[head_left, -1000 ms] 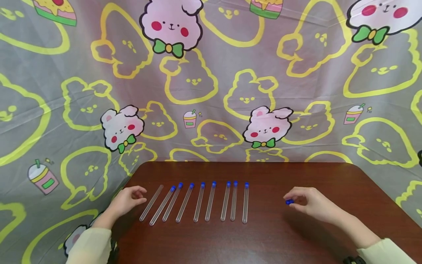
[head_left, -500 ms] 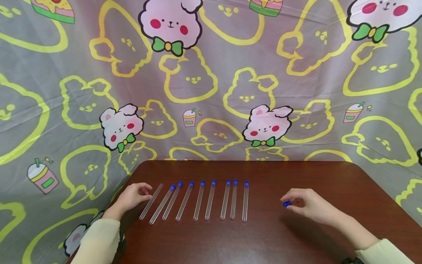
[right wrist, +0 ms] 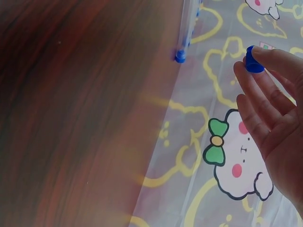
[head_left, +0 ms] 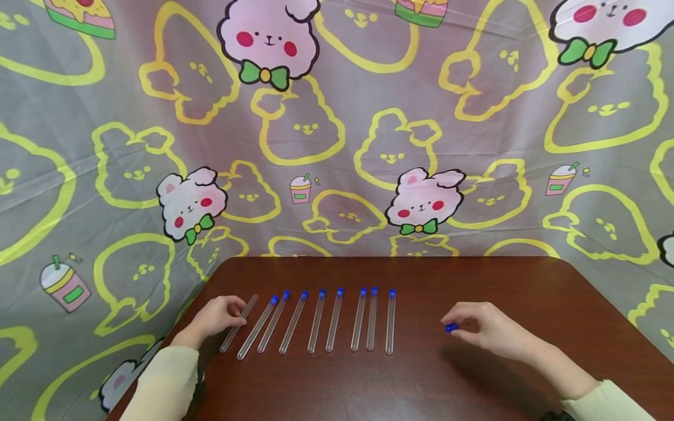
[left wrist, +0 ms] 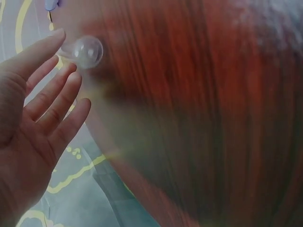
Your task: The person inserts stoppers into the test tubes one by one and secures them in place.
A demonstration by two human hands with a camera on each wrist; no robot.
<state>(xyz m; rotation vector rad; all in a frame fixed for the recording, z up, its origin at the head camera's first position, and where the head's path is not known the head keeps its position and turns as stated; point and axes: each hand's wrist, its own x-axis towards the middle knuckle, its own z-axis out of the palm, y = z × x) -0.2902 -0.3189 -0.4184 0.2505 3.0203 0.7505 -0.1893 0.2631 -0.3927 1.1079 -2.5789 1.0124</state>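
In the head view my left hand (head_left: 218, 317) is over an uncapped clear test tube (head_left: 230, 337) at the left end of a row. Its thumb and fingertips overlap the tube's upper half. The left wrist view shows the tube's rounded end (left wrist: 89, 52) beyond the thumb and fingertips, which lie to either side of it; I cannot tell whether they grip it. My right hand (head_left: 487, 326) pinches a small blue cap (right wrist: 254, 60) between thumb and fingers, above the table's right side.
Several test tubes with blue caps, one of them the rightmost tube (head_left: 391, 324), lie side by side on the brown wooden table (head_left: 368, 386), capped ends away from me. A patterned cloth (head_left: 337, 146) hangs behind and at the sides.
My left hand has moved right, from beside the uncapped tube to over it. The right hand has drifted slightly left with the blue cap. The tubes have kept their places.
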